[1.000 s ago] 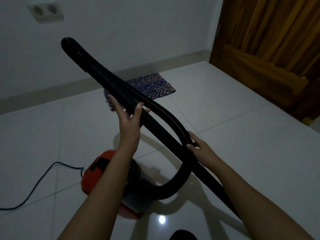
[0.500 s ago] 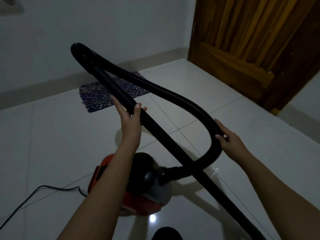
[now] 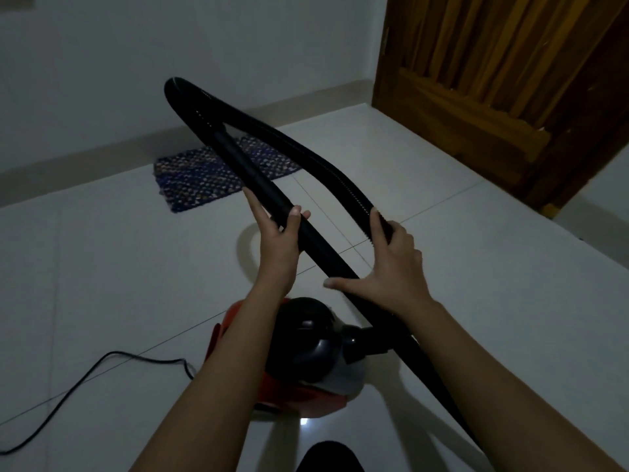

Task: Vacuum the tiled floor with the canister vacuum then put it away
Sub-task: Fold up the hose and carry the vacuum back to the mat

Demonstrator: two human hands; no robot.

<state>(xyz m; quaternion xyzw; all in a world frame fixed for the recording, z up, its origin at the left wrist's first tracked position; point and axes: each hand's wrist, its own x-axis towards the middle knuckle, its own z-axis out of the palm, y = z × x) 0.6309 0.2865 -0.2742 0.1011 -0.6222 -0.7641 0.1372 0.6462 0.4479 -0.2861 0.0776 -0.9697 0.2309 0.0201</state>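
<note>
A red and black canister vacuum [image 3: 306, 362] sits on the white tiled floor [image 3: 102, 284] just below my arms. Its black rigid wand [image 3: 238, 158] slants from upper left down to lower right, held up off the floor. My left hand [image 3: 275, 243] grips the wand near its middle. The ribbed black hose [image 3: 306, 151] loops from the wand's top end back toward me. My right hand [image 3: 391, 267] is closed on the hose, its thumb spread against the wand. The hose's lower end enters the canister's front.
A blue woven mat [image 3: 204, 175] lies by the far wall's skirting. A wooden door [image 3: 493, 80] stands at the upper right. The black power cord [image 3: 85, 386] trails across the floor to the left. A dark foot [image 3: 326, 458] shows at the bottom edge.
My right hand has pulled the hose loop inward, closer to the wand and my left hand. The view has shifted; the canister sits more centrally under my arms.
</note>
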